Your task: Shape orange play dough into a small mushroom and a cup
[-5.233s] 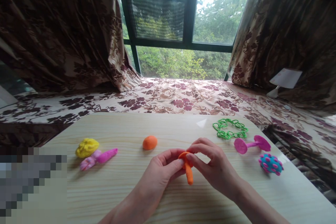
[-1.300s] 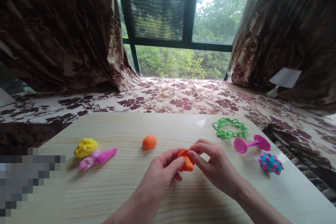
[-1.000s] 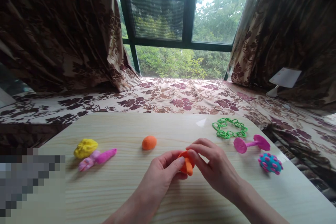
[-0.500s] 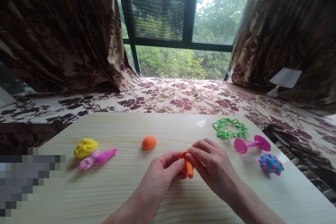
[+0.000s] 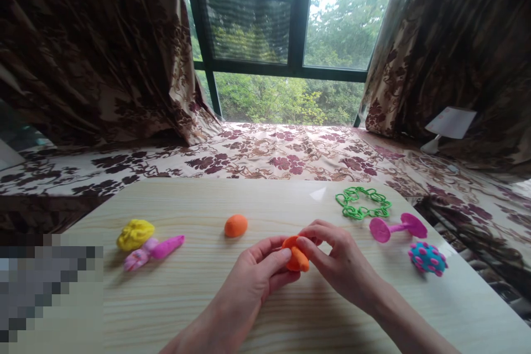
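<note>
Between my hands is a piece of orange modelling clay (image 5: 299, 259), a flattened round part with a short stem sticking out toward me. My left hand (image 5: 259, 274) pinches it from the left, thumb on top and fingers beneath. From the right, my right hand (image 5: 338, 257) presses its thumb and fingertips on the upper edge. Both hands are just above the table. Beyond my left hand an orange clay dome (image 5: 235, 225) rests on the tabletop. The undersides of the held piece are hidden by my fingers.
On the pale wooden table (image 5: 186, 298), a yellow clay lump (image 5: 135, 234) and a pink clay piece (image 5: 167, 247) lie left. A green clay chain (image 5: 357, 212), a magenta dumbbell shape (image 5: 398, 228) and a blue lump with pink dots (image 5: 428, 259) lie right. A small lamp (image 5: 450, 123) stands behind.
The stem of the orange clay has swung slightly right and up, toward my right hand. My right fingers have shifted their grip on its edge, thumb now across the top.
</note>
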Tool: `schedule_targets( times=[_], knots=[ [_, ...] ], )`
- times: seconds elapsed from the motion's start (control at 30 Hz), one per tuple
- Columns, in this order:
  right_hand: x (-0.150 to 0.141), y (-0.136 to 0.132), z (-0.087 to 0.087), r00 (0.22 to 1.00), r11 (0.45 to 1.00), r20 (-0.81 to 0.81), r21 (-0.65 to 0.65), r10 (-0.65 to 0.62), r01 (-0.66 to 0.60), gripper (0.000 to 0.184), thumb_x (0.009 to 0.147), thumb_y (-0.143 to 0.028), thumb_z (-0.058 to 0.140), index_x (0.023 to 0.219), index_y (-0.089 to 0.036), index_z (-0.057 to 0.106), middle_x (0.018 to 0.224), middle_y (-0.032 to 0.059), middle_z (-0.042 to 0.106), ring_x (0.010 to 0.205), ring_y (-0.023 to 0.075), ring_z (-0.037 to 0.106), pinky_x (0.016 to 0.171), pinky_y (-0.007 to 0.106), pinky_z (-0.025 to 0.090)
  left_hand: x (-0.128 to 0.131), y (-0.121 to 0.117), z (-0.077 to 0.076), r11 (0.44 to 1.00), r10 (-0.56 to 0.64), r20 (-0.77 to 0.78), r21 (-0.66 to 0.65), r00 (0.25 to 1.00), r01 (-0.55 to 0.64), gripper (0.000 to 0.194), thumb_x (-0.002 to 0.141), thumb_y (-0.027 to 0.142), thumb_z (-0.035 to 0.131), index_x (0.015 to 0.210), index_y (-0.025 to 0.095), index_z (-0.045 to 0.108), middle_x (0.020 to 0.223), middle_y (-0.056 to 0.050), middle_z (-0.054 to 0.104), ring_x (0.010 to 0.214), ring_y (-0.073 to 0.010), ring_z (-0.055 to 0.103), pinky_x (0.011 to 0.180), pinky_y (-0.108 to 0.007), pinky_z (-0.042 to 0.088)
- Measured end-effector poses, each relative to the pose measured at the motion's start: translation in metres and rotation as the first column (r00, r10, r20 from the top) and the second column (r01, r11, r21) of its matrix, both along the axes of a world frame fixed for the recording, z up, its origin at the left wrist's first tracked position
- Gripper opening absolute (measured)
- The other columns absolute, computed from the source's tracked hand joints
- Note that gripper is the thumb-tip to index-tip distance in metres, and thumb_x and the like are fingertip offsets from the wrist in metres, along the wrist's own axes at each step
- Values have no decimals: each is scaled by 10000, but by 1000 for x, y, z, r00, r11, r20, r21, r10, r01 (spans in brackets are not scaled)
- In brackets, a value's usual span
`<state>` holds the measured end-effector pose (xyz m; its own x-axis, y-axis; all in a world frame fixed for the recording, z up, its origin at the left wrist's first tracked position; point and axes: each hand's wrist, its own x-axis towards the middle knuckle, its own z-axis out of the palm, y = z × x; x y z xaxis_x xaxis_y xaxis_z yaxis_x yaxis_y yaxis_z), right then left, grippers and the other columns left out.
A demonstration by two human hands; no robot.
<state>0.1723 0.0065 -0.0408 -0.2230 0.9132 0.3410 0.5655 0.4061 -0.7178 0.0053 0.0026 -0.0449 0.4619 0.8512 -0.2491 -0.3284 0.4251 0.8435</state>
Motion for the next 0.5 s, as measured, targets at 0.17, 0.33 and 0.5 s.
schedule_targets(
  times=[0.17, 0.33, 0.5],
  knots=[
    [0, -2, 1, 996, 993, 83, 113, 14, -23, 146, 844, -242, 509, 789, -192, 635, 753, 24, 581, 724, 142, 519, 672, 264, 400, 0, 0, -2, 999, 11, -39, 31, 999, -9, 248, 782, 288, 567, 982, 156, 631, 981, -84, 642, 898, -175, 575, 885, -342, 417],
    [2, -1, 5, 1000, 997, 7, 71, 29, -29, 196, 878, -233, 449, 815, -199, 632, 792, 22, 595, 737, 131, 537, 677, 244, 406, 0, 3, -6, 998, 39, -59, 53, 998, -36, 263, 780, 286, 572, 1009, 170, 627, 961, -78, 652, 865, -161, 579, 827, -308, 440],
    [4, 1, 6, 999, 1000, -31, 6, -27, 27, 223, 882, -241, 433, 778, -190, 624, 780, 20, 597, 729, 129, 546, 664, 238, 407, -1, 4, -4, 998, 55, -20, 21, 998, -54, 249, 778, 269, 576, 1004, 178, 628, 996, -73, 651, 924, -177, 579, 881, -329, 426]
  ],
)
